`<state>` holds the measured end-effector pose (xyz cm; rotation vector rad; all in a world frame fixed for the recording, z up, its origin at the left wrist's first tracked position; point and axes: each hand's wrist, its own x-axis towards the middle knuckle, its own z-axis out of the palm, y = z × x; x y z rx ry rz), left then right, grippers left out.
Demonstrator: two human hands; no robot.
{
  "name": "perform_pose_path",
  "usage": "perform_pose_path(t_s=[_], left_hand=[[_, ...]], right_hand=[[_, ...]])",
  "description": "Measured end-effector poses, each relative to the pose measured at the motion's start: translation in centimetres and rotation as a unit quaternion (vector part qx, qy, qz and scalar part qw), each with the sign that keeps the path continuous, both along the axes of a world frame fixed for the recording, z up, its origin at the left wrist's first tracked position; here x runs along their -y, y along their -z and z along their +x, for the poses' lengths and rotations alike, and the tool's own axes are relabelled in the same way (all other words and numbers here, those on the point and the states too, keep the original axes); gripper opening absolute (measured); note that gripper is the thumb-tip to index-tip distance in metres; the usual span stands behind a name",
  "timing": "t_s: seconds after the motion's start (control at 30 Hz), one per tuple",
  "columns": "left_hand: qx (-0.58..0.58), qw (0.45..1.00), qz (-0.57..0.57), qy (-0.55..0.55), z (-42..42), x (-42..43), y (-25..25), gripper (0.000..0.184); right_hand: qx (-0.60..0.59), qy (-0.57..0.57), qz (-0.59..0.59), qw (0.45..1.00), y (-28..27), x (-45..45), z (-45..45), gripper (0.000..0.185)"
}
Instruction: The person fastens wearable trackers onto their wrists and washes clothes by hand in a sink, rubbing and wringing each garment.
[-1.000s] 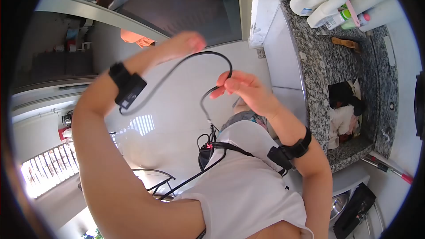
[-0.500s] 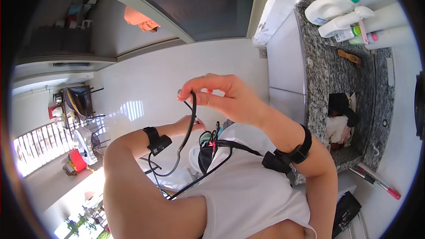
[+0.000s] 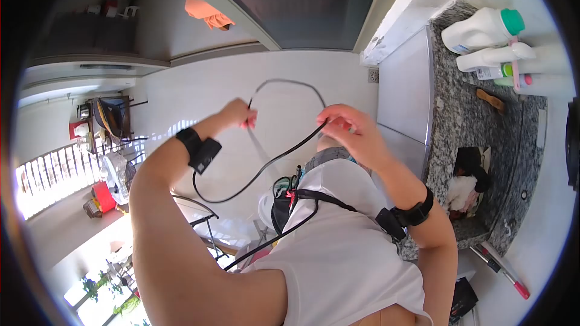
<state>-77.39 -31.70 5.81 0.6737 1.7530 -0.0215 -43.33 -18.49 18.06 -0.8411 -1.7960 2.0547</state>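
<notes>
A thin black cable (image 3: 273, 161) runs in a loop between my two hands. My left hand (image 3: 237, 113) is closed around one part of it, held out in front at mid-view. My right hand (image 3: 353, 130) pinches another part between thumb and fingertips. Between the hands the cable arches away over the floor (image 3: 284, 66), and a length of it sags back toward the black strapped device (image 3: 204, 154) on my left forearm. A similar black device (image 3: 393, 223) is strapped on my right arm. A black strap and pouch (image 3: 281, 212) sit at my waist.
On the right is a granite counter (image 3: 450, 108) with a sink basin holding cloths (image 3: 462, 187). White bottles (image 3: 483, 30) and a brush (image 3: 490, 100) stand or lie there. A glass sliding door (image 3: 290, 6) is ahead. A rack with items (image 3: 115, 121) is at left.
My left hand has risen and moved left, away from my body, with the cable. My right hand has moved right. The cable now spreads into a wide loop between them.
</notes>
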Motion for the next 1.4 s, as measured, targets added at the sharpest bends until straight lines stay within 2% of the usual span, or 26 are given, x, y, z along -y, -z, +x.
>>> perform_pose_path(t_s=[0.03,0.13,0.2,0.23,0.3,0.33,0.37,0.43,0.47,0.53,0.57,0.63,0.7,0.77,0.8,0.83,0.9,0.97,1.03,1.1,1.17,1.23,1.27,1.4], left_hand=[[-0.003,0.998,0.029,-0.063,-0.2,-1.7,-1.1,0.029],[0.037,0.995,0.04,-0.087,1.9,-6.1,-7.5,0.029],[0.115,0.983,0.089,-0.109,3.4,-8.4,-11.4,0.029],[0.114,0.984,0.087,-0.11,4.1,-9.1,-12.8,0.029],[0.139,0.975,0.145,-0.098,5.8,-10.1,-14.8,0.029],[0.137,0.975,0.152,-0.091,6.3,-10.4,-15.3,0.03],[0.135,0.975,0.152,-0.09,6.7,-10.6,-15.2,0.03],[0.116,0.977,0.158,-0.084,6.7,-10.8,-14.7,0.029],[0.114,0.978,0.157,-0.082,6.4,-10.8,-14.4,0.029],[0.118,0.976,0.146,-0.11,6.0,-10.5,-13.5,0.028],[0.119,0.976,0.143,-0.109,5.9,-9.9,-13.1,0.028],[0.25,0.899,0.163,-0.319,5.7,-7.9,-12.4,0.031],[0.236,0.907,0.124,-0.327,3.6,-3.7,-7.7,0.038],[0.198,0.973,0.074,-0.098,2.3,2.2,-3.0,0.038],[0.259,0.959,0.05,-0.103,3.5,3.9,-3.0,0.04],[0.318,0.941,0.024,-0.11,4.7,5.7,-3.3,0.042],[0.342,0.939,0.038,0.001,7.1,7.3,-4.2,0.056],[0.349,0.936,0.015,-0.029,8.2,7.8,-4.6,0.061],[0.353,0.933,-0.007,-0.06,8.7,8.0,-5.3,0.067],[0.412,0.902,0.017,-0.128,9.1,8.2,-5.8,0.073],[0.41,0.903,0.013,-0.125,9.6,9.4,-5.0,0.067],[0.262,0.96,0.021,-0.099,10.7,9.9,-5.5,0.061],[0.269,0.946,0.042,-0.174,11.7,10.0,-6.1,0.047],[0.2,0.968,0.057,-0.142,12.1,9.4,-6.5,0.036]], right_hand=[[0.0,-0.006,-0.003,1.0,0.6,-0.3,0.3,0.015],[-0.055,0.048,-0.061,0.995,1.4,-0.5,0.1,0.021],[-0.104,0.202,-0.144,0.963,1.6,-0.1,-0.9,0.024],[-0.105,0.201,-0.146,0.963,2.9,0.2,-1.0,0.024],[0.103,0.037,-0.156,0.982,5.4,0.8,-1.3,0.034],[0.141,-0.081,-0.126,0.979,5.4,1.4,-2.0,0.039],[0.177,-0.198,-0.091,0.96,5.4,2.4,-3.1,0.044],[0.125,-0.357,-0.16,0.912,2.5,2.8,-5.3,0.028],[0.122,-0.357,-0.161,0.912,3.6,3.8,-6.3,0.028],[-0.006,-0.313,-0.322,0.894,6.7,5.8,-7.8,0.021],[-0.006,-0.311,-0.324,0.893,7.4,6.1,-7.8,0.021],[0.044,-0.276,-0.27,0.921,7.5,6.0,-8.1,0.011],[0.064,-0.254,-0.265,0.928,7.5,5.6,-8.0,0.01],[0.08,-0.23,-0.234,0.941,7.6,5.3,-7.7,0.011],[0.06,-0.239,-0.181,0.952,9.0,5.8,-7.6,0.017],[0.062,-0.237,-0.181,0.953,8.6,5.5,-7.7,0.017],[0.091,-0.268,0.042,0.958,7.1,5.0,-7.9,0.021],[0.07,-0.251,0.071,0.963,8.1,5.5,-8.0,0.02],[0.092,-0.229,0.258,0.934,7.8,5.5,-8.0,0.015],[0.101,-0.216,0.265,0.934,7.7,5.9,-8.3,0.014],[0.112,-0.205,0.27,0.934,7.8,6.4,-8.4,0.013],[0.096,-0.183,0.263,0.943,7.7,6.4,-8.8,0.013],[0.094,-0.183,0.263,0.943,7.6,6.4,-8.9,0.013],[0.149,-0.215,0.22,0.94,7.2,6.2,-8.9,0.017]])
